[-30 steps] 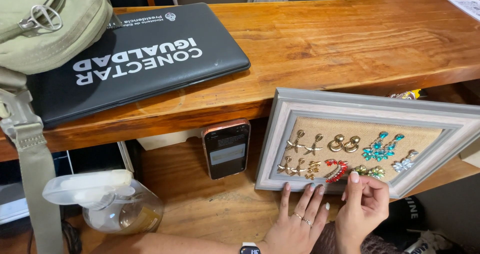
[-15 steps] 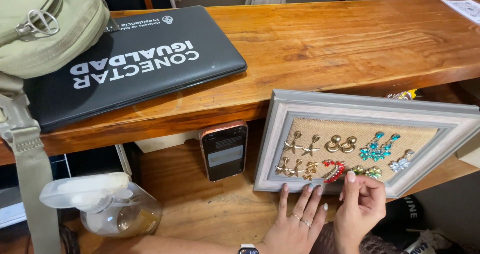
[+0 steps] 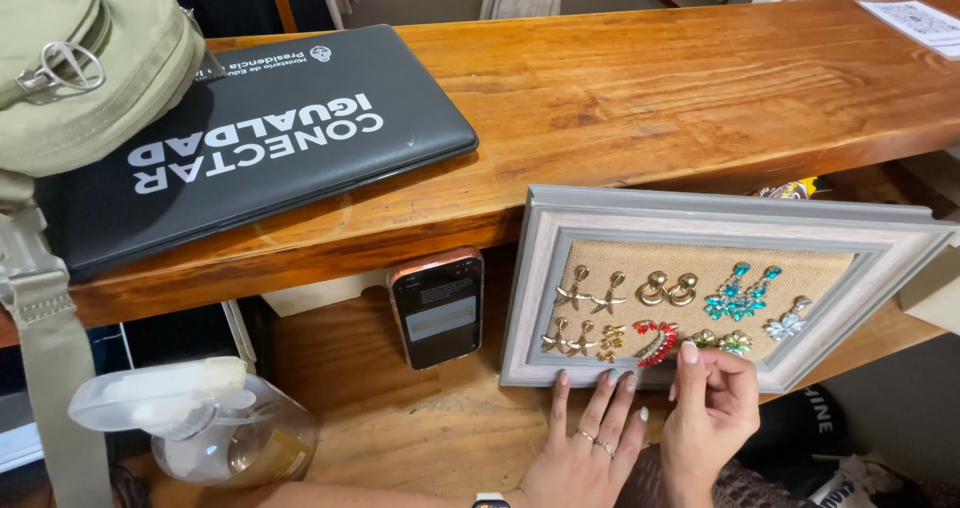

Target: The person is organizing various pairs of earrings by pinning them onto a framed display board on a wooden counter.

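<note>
Up against the front edge of the wooden counter (image 3: 640, 88) leans a grey picture frame (image 3: 700, 218) with a burlap backing, tilted back, its long axis running left to right; pairs of earrings are pinned across it in two rows. The red curved earring (image 3: 655, 340) sits in the lower row near the middle, just above and to the left of the right hand (image 3: 708, 418), whose fingers are drawn narrow, thumb and forefinger tips at the lower edge of the burlap beside the green earrings (image 3: 722, 342), though whether they pinch one cannot be told. The left hand (image 3: 590, 438) lies open and flat, fingertips spread on the frame's bottom rail. Further left a phone (image 3: 438, 308) stands propped, a clear bottle (image 3: 200, 428) lies below, and a black laptop (image 3: 250, 138) and olive bag (image 3: 90, 68) rest on the counter.
</note>
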